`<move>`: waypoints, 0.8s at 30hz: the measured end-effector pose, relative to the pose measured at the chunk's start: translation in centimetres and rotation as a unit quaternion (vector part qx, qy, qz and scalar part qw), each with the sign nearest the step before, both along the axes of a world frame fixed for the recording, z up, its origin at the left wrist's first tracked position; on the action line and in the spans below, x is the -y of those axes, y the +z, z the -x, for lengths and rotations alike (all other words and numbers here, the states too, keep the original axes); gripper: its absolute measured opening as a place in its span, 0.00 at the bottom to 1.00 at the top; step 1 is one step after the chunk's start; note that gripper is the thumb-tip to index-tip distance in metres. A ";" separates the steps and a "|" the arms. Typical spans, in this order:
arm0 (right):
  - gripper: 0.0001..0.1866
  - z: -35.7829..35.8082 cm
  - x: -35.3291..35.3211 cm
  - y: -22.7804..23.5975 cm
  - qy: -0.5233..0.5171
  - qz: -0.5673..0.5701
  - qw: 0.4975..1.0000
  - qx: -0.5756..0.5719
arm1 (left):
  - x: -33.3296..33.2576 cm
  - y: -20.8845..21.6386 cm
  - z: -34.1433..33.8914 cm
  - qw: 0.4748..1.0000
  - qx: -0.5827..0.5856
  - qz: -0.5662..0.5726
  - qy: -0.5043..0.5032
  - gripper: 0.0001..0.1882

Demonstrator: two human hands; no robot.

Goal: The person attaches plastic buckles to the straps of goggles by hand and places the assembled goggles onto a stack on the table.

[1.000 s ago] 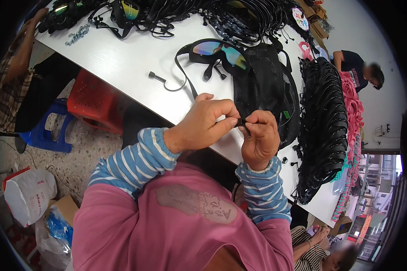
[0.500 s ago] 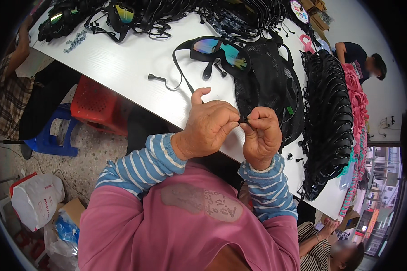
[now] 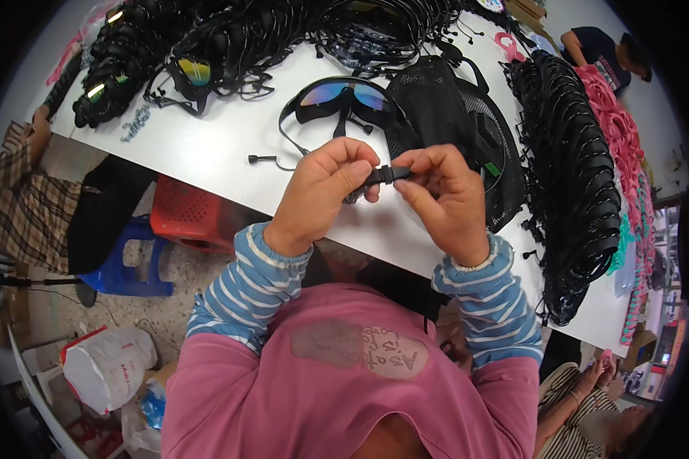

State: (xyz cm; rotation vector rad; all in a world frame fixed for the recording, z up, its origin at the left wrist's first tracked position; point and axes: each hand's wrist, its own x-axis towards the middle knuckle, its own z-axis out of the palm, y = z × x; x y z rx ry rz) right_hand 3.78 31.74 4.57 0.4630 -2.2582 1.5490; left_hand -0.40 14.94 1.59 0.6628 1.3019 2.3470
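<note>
Pinching a black strap [image 3: 380, 177] from both sides, the two hands meet over the near edge of the white table [image 3: 207, 145] in the head view. The left hand [image 3: 319, 191] has its thumb and fingertips closed on one side of the strap; the right hand [image 3: 450, 195] grips the other side between thumb and forefinger. A short stretch with a small dark band lies bare in the gap, probably so that both thumbs can work on it while the wearer looks straight down at it. Whether this strap runs back to the goggles cannot be told, since the left hand covers the join.

The goggles [image 3: 344, 103], with a rainbow lens, sit just beyond the hands, lens up, perhaps to spare the shiny face from rubbing. A thin cord with a black plug [image 3: 254, 159] trails to their left. The mesh bag [image 3: 429, 115] lies flat just right of them, within easy reach. Farther right, black pieces [image 3: 570, 183] stand nested in a long row, likely to save room, beside a pink heap [image 3: 611, 138].
</note>
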 end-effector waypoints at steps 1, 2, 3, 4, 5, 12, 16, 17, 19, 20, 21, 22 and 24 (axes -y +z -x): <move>0.11 0.2 0.1 0.5 -0.002 0.008 1.000 -0.005 | -0.1 0.1 0.2 1.000 -0.005 0.008 -0.002 0.08; 0.11 0.5 0.1 1.2 -0.024 -0.024 0.999 -0.002 | -0.3 0.3 0.5 1.000 -0.003 -0.011 0.001 0.07; 0.11 0.7 0.1 1.6 -0.046 -0.058 0.997 0.001 | -0.5 0.6 0.6 1.000 -0.001 -0.031 0.004 0.06; 0.12 1.0 0.2 1.6 -0.056 -0.063 0.996 -0.015 | -0.5 1.0 0.5 0.999 -0.007 0.010 0.047 0.07; 0.12 1.0 0.2 1.4 -0.058 -0.060 0.996 -0.016 | -0.7 1.1 0.3 0.999 -0.009 0.013 0.045 0.07; 0.15 1.3 -0.6 0.8 -0.007 0.031 0.999 0.030 | -0.8 1.0 0.4 0.981 -0.096 0.138 0.102 0.09; 0.17 1.3 -0.7 1.5 -0.021 -0.124 0.991 -0.040 | -1.2 0.3 1.0 0.998 0.007 0.032 0.046 0.10; 0.17 1.4 -0.8 1.3 -0.022 -0.124 0.991 -0.039 | -1.3 0.3 1.0 0.999 0.031 0.019 0.038 0.10; 0.17 1.6 -1.0 0.9 -0.006 -0.066 0.998 -0.004 | -1.4 0.5 1.0 0.998 0.046 0.017 0.035 0.11; 0.17 1.7 -1.1 0.5 -0.006 -0.067 0.998 -0.003 | -1.4 0.6 0.9 0.998 0.060 0.015 0.031 0.11; 0.15 1.9 -1.1 0.1 0.004 -0.006 1.000 0.014 | -1.4 0.5 0.9 0.998 0.061 0.015 0.031 0.11; 0.13 2.0 -1.0 0.0 0.014 0.054 0.998 0.031 | -1.3 0.5 1.0 0.998 0.063 0.018 0.024 0.11; 0.12 1.9 -1.0 0.2 0.034 0.091 0.993 0.062 | -1.2 0.4 1.0 0.997 0.066 0.019 0.019 0.11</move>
